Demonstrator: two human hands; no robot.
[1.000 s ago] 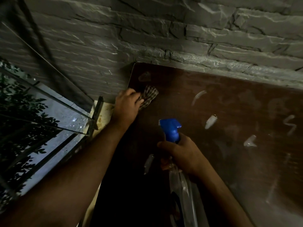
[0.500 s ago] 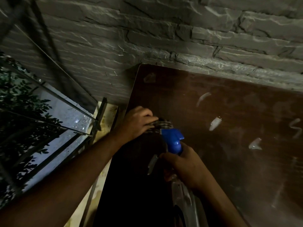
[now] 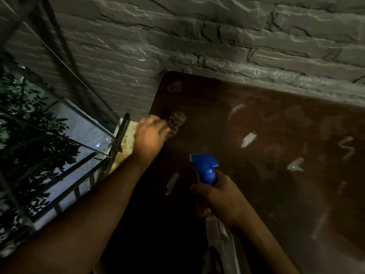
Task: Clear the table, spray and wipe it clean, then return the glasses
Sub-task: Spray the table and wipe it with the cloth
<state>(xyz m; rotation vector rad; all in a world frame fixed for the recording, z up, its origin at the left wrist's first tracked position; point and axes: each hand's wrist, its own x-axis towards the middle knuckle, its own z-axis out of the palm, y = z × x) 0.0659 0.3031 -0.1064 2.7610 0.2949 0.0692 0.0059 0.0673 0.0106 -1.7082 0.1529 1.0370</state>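
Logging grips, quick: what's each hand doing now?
Left hand: holding the cloth on the table.
Right hand: holding the spray bottle.

A dim corner of a home or café terrace, hard to say which. A dark brown table (image 3: 256,155) stands pushed against a rough grey stone wall (image 3: 177,36). Left of the table, a glass pane with a metal railing (image 3: 83,155) looks out on leafy foliage (image 3: 23,125).

The left hand (image 3: 151,135) has pushed the cloth (image 3: 176,123) back up the table's (image 3: 276,194) left edge.
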